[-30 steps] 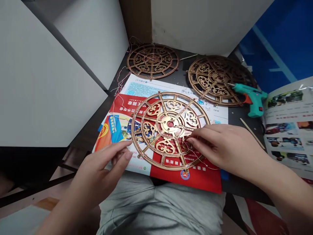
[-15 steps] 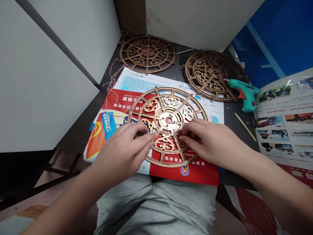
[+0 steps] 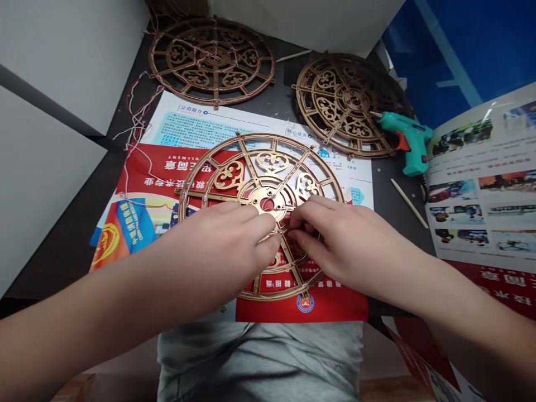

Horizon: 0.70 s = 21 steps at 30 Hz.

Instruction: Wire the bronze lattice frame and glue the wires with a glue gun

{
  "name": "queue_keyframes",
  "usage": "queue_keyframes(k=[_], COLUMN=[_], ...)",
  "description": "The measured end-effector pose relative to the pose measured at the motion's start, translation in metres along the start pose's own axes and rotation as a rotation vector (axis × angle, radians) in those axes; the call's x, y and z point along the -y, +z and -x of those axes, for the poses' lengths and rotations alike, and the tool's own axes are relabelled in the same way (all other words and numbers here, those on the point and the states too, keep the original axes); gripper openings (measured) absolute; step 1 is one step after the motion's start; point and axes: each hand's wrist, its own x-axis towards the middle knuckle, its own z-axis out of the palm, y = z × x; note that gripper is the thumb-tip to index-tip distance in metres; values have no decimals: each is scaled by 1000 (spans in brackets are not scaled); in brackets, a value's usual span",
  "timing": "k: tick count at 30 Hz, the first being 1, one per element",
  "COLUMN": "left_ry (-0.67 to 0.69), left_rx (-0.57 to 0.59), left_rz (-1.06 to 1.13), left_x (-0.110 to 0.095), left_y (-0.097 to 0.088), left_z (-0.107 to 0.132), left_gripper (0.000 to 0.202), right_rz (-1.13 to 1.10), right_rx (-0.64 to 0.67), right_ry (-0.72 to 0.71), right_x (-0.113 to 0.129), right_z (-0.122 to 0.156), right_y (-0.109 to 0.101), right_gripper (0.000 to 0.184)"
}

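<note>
Bare hands; grey trousers

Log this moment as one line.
left hand: fingertips on gold fretwork disc | right hand: fingertips beside hub, grip unclear | disc: flat on red leaflet | glue gun: untouched, far right

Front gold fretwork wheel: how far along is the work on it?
Looks done: two dark brown fretwork wheels at the back, the back left wheel strung with thin wires, the back right wheel by the teal glue gun. In hand: left hand and right hand meet fingertips by the hub of the round gold fretwork wheel. Left: it shows far less wiring than the strung one.
</note>
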Motion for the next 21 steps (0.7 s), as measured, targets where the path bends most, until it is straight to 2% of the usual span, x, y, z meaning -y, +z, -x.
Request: queue_keyframes(k=[10,13,18,21], left_ry=[-70,-41,48,-16], left_rx=[-7,-24,-125,-94], left_rz=[160,135,56,180], left_x=[5,7,14,17], left_y=[6,7,13,15], left_z=[4,2,2,3], left_gripper=[28,29,26,22], right_rz=[8,-27,-111,-120], right_rx=[-57,-81,-106,-116], right_ry=[-78,-86,-163,-226], right_x=[-2,-4,-11,-15], right_z=[1,0,-1,-1], right_y=[5,7,7,8], right_gripper=[19,22,18,17])
